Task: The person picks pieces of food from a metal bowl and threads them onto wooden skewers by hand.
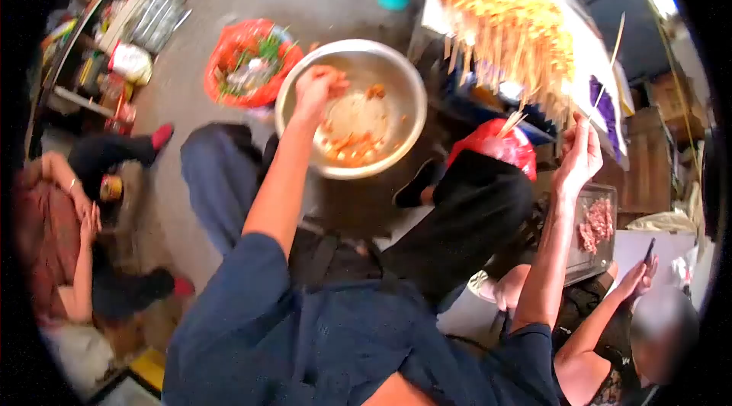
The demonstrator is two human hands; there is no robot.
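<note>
My left hand (319, 90) is over the left side of a large metal bowl (415, 112). Its fingers are curled together, and what they hold, if anything, is too blurred to make out. Inside the bowl lie orange food pieces (354, 148), with a few more on its far wall. Out to the right, my right hand (581, 153) pinches one thin bare wooden skewer (608, 67) that points up and away. Beyond that hand, many loaded skewers (507, 13) lie in a row on a white-topped table, their sticks hanging over the near edge.
A red bag (217, 80) with greens and scraps stands left of the bowl. Another red bag (499, 148) holding sticks is by my knee. A tray of pink meat (595, 224) is at right. One person sits at left; another holds a phone (650, 250) at lower right.
</note>
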